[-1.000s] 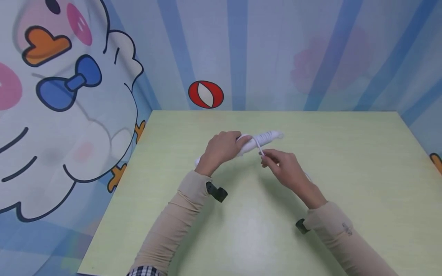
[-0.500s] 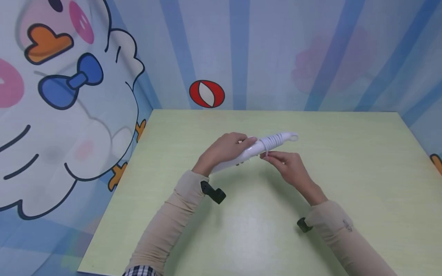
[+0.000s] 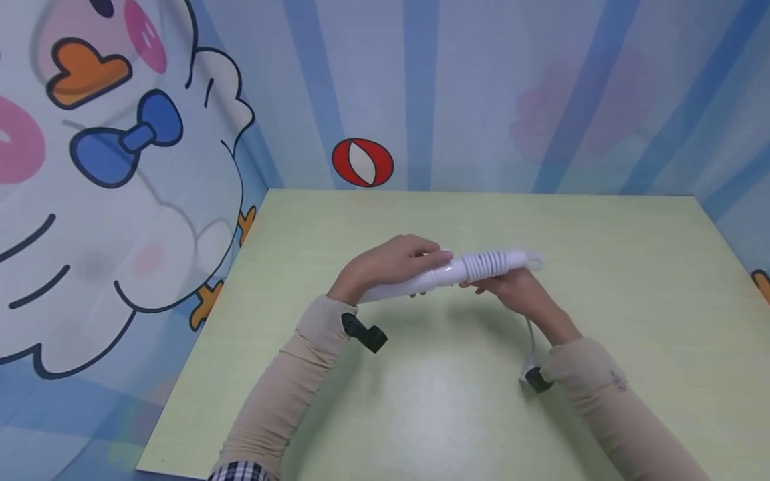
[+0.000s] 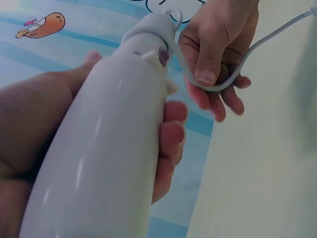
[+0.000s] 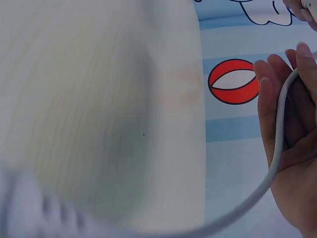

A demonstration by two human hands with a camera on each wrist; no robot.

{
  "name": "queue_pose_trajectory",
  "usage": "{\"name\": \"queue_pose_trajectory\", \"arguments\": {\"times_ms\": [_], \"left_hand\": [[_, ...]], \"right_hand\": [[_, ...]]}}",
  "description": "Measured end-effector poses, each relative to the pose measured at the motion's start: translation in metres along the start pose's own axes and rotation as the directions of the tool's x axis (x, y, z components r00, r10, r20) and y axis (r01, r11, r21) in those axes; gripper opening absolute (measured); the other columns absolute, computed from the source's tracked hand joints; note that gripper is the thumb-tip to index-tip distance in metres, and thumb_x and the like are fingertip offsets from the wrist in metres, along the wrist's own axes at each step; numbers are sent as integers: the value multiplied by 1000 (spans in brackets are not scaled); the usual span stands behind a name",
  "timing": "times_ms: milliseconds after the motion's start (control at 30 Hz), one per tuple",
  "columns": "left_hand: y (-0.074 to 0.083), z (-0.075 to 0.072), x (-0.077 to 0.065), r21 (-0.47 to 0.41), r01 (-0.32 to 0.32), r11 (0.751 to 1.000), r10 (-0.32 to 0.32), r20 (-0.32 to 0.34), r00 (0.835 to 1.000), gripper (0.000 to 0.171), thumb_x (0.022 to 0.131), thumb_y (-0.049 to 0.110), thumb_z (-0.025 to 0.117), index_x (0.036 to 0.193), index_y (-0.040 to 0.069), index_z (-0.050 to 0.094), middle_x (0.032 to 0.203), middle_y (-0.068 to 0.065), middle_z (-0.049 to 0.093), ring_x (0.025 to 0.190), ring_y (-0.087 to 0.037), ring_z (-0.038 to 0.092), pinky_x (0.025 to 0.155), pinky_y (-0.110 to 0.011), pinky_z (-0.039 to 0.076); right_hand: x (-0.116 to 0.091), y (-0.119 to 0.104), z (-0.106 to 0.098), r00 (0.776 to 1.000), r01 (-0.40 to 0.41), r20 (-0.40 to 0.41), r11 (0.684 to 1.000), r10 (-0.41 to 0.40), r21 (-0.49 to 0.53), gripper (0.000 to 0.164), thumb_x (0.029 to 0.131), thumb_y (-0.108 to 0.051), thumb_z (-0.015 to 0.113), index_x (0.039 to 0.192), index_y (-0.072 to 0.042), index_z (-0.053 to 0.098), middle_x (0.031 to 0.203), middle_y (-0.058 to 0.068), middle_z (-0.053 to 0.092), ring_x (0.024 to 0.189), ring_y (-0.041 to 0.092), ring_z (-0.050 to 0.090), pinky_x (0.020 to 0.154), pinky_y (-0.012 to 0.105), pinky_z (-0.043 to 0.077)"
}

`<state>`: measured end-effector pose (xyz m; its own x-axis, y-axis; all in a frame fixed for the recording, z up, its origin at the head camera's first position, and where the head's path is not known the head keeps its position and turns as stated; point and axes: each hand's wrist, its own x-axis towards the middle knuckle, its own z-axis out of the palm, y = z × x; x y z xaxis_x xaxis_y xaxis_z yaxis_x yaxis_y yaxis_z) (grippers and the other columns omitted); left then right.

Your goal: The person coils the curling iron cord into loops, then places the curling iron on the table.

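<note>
My left hand (image 3: 397,262) grips a long white rod-shaped appliance (image 3: 442,275), its exact kind unclear, thumb on top and fingers curled underneath. Close up in the left wrist view, the glossy body (image 4: 101,134) narrows toward small raised parts near the cord. White power cord (image 3: 484,265) is wound in several coils round the far end, beyond which a hanging loop (image 3: 534,262) sticks out. My right hand (image 3: 514,290) is just under the coils. In the left wrist view its thumb holds the loose cord (image 4: 213,89) against the fingers; the cord crosses the palm in the right wrist view.
The cord's plug (image 3: 529,374) hangs beside the right wrist camera (image 3: 537,381). Beneath both hands lies a pale green tabletop (image 3: 433,414). A blue striped wall (image 3: 469,100) with cartoon pictures stands behind and on the left.
The appliance has swung right and lies flatter, its coiled end and loop now farther out. My right hand has moved right, beneath the coils, still with the cord. The plug now shows.
</note>
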<state>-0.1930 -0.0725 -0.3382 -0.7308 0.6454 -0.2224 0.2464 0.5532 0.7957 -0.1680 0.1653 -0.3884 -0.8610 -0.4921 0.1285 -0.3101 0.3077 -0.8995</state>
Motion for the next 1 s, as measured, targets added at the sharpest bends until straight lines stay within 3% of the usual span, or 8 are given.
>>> {"name": "queue_pose_trajectory", "arguments": {"times_ms": [133, 233, 367, 500, 600, 767, 1000], "left_hand": [[3, -1, -3, 39, -45, 998, 43, 45, 998, 31, 90, 50, 49, 99, 23, 62, 87, -3, 60, 68, -20, 62, 60, -33, 52], [7, 0, -5, 95, -85, 992, 79, 68, 995, 30, 91, 50, 49, 97, 23, 61, 84, -2, 59, 66, -18, 62, 58, -31, 52], [12, 1, -7, 179, -135, 974, 119, 99, 988, 31, 91, 49, 48, 91, 21, 60, 80, -1, 59, 63, -15, 61, 57, -29, 51], [17, 4, -7, 285, -165, 944, 128, 142, 981, 31, 92, 48, 47, 91, 20, 60, 77, 2, 59, 65, -11, 58, 61, -26, 48], [19, 5, -7, 323, -165, 932, 114, 170, 979, 31, 92, 48, 47, 93, 20, 61, 77, 3, 59, 68, -10, 57, 63, -25, 46], [22, 7, -7, 328, -124, 937, 66, 183, 981, 32, 91, 49, 48, 97, 21, 62, 81, 3, 60, 68, -11, 58, 61, -26, 47], [25, 12, -7, 386, -47, 921, -21, 168, 986, 36, 89, 53, 49, 102, 22, 63, 84, 5, 60, 70, -11, 59, 61, -25, 48]], "right_hand": [[1, 0, -5, 998, 5, 63, 999, -7, 36, 20, 88, 9, 50, 105, 16, 57, 87, 11, 70, 79, 14, 66, 67, 36, 53], [2, 2, -9, 996, 61, 70, 998, -62, 24, 21, 83, 13, 53, 103, 17, 59, 81, 1, 71, 70, 13, 66, 61, 31, 53], [5, 10, -15, 992, 92, 94, 989, -82, -116, 22, 82, 1, 64, 103, 6, 66, 90, 5, 71, 65, 7, 59, 58, 23, 47], [12, 19, -21, 993, 46, 119, 970, -17, -241, 20, 87, -18, 63, 102, -6, 71, 95, 8, 70, 71, 8, 60, 60, 22, 44], [17, 20, -25, 990, 17, 141, 954, 27, -299, 21, 88, -25, 62, 102, -13, 72, 91, 2, 70, 70, 8, 62, 60, 26, 47], [21, 14, -30, 980, 25, 194, 939, 45, -344, 20, 89, -27, 61, 102, -15, 71, 81, -1, 70, 62, 12, 62, 59, 37, 51], [28, -1, -36, 971, 95, 239, 880, 22, -465, 15, 86, -28, 64, 97, -20, 71, 86, -5, 69, 58, 5, 59, 57, 29, 47]]}}
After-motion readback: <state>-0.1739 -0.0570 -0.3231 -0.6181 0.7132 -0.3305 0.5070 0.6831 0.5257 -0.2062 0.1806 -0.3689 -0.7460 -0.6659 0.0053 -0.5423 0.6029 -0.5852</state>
